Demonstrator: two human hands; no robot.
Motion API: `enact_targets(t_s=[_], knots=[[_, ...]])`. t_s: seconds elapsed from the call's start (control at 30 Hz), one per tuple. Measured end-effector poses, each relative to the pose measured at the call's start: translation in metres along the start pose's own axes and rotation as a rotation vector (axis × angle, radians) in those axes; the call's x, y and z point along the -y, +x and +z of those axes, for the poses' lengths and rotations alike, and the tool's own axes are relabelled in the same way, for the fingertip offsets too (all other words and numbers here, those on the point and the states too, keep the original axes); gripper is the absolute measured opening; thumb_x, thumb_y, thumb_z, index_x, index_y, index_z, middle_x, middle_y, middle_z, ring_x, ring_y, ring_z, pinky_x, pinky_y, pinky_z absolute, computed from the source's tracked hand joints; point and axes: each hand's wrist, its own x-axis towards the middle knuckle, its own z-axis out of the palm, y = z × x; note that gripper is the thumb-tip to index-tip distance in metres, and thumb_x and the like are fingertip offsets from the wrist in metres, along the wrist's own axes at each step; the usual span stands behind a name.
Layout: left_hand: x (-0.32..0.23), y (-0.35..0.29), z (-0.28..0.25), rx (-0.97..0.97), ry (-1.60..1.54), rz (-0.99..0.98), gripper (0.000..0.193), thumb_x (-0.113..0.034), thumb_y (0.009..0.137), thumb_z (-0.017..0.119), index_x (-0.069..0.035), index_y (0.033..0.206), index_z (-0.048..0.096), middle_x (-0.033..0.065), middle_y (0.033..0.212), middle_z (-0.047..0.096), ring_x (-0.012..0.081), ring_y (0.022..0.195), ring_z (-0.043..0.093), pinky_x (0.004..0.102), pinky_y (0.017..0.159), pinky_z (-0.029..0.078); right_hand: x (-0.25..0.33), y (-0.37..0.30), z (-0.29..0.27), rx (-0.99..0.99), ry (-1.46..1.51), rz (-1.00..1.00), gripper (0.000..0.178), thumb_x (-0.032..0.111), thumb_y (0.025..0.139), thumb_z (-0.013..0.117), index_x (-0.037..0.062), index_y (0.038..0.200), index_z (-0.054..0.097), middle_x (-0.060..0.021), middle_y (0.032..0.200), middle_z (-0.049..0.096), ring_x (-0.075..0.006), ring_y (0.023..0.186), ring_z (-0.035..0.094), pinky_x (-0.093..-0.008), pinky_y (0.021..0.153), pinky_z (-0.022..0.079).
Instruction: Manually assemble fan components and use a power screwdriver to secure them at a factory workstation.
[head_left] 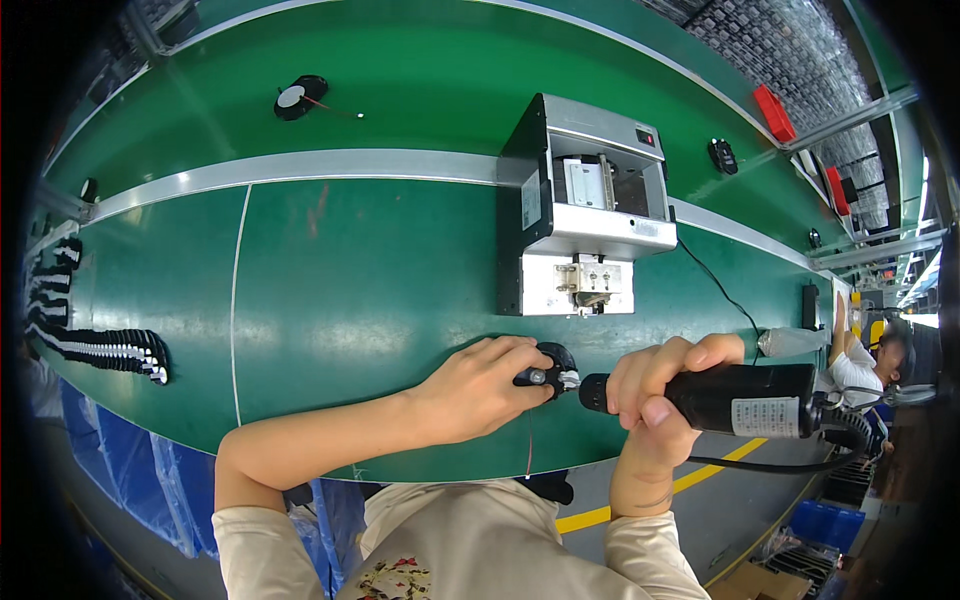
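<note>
My right hand (655, 385) is wrapped around a black electric screwdriver (740, 385), held almost level with its nose pointing left. The tip of the screwdriver meets a small black part (558, 356) with a rounded edge and silvery metal on it. The fingers of my left hand (485, 385) close on the left side of this part and hold it on the green bench. A thin wire hangs from the part toward the bench's near edge. My fingers hide much of the part.
A grey and black screw feeder (600, 225) stands just beyond my hands. Stacked black parts (100, 345) line the far left. A black round part with a wire (300, 97) lies on the green belt behind the rail. At the right, a person (860, 365) sits by the bench.
</note>
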Motion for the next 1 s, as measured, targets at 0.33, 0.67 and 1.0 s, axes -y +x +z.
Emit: enact_targets(t_s=[0.33, 0.67, 1.0], knots=[[-0.001, 0.0, -0.003, -0.009, -0.004, -0.01, 0.015, -0.014, 0.077, 0.073, -0.013, 0.092, 0.074, 0.0068, 0.112, 0.061, 0.0293, 0.108, 0.061, 0.0387, 0.089, 0.055, -0.008, -0.016, 0.009, 0.038, -0.091, -0.019, 0.041, -0.009, 0.076, 0.068, 0.0076, 0.104, 0.043, -0.0079, 0.071, 0.054, -0.0181, 0.057, 0.054, -0.0338, 0.056, 0.05], [-0.002, -0.001, -0.001, 0.032, -0.002, 0.002, 0.028, -0.01, 0.069, 0.073, -0.011, 0.097, 0.073, 0.0084, 0.119, 0.054, 0.0289, 0.11, 0.057, 0.039, 0.089, 0.053, -0.017, -0.015, -0.001, 0.179, -0.126, -0.141, 0.037, -0.008, 0.073, 0.068, 0.0049, 0.099, 0.045, -0.0074, 0.066, 0.055, -0.0189, 0.05, 0.054, -0.033, 0.051, 0.05], [-0.01, 0.003, -0.011, 0.071, -0.058, -0.066, 0.033, -0.009, 0.066, 0.074, -0.008, 0.1, 0.072, 0.0158, 0.126, 0.051, 0.0336, 0.104, 0.059, 0.0413, 0.087, 0.052, 0.012, 0.006, -0.013, 0.12, 0.139, -0.198, 0.057, 0.001, 0.077, 0.069, 0.008, 0.124, 0.037, -0.0044, 0.064, 0.052, -0.0176, 0.047, 0.054, -0.0338, 0.049, 0.049]])
